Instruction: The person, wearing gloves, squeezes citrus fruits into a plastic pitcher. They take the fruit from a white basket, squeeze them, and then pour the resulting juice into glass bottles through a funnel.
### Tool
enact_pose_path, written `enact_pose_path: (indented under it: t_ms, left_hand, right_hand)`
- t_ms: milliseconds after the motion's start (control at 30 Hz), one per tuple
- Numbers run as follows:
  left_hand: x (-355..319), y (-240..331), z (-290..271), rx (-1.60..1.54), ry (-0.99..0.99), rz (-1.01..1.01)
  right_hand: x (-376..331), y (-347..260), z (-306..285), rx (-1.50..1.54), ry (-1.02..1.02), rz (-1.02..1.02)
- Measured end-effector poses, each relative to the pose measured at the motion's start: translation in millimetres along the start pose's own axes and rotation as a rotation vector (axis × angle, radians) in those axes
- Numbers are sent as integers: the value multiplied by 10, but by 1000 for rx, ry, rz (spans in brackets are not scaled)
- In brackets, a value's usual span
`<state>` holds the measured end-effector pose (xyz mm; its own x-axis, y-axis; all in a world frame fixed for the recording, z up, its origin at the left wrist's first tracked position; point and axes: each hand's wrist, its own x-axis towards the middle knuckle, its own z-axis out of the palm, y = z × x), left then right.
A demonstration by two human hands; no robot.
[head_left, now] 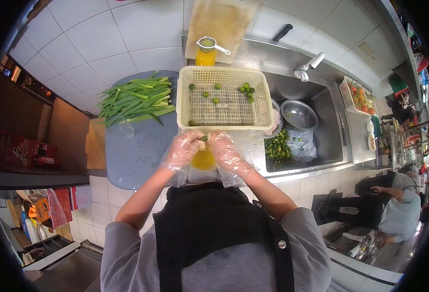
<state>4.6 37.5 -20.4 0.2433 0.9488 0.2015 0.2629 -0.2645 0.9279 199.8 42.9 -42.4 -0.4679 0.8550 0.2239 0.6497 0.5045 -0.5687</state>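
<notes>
Clear plastic gloves cover both my hands. My left hand (184, 147) and my right hand (226, 152) are closed and meet fingertip to fingertip, pinching a small green citrus fruit (203, 138) between them. Directly below is a container of yellow juice (204, 159), partly hidden by my hands. Just beyond my fingers stands a cream plastic basket (268, 109), where several small green citrus fruits (246, 87) lie scattered. Behind it, a small white-handled strainer (206, 44) rests on top of a container of yellow liquid (205, 58).
Green leafy stalks (139, 100) lie on a grey cutting board (132, 165) at the left. The sink (329, 126) on the right holds a metal bowl (299, 115), a plastic bag (302, 146) and a heap of green citrus peels (278, 147). Another person (394, 209) is at the far right.
</notes>
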Motion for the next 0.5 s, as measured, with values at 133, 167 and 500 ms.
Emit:
enact_pose_path:
  t_ms: [133,167,500]
  left_hand:
    - [-18,40,-25,158,2,28]
    - [-15,98,-19,385,26,222]
    - [-103,107,91,464,66,241]
  right_hand:
    - [-41,-183,-151,-303,30,-286]
    - [-60,-253,-197,-114,45,-264]
    - [-35,-272,55,-181,94,-139]
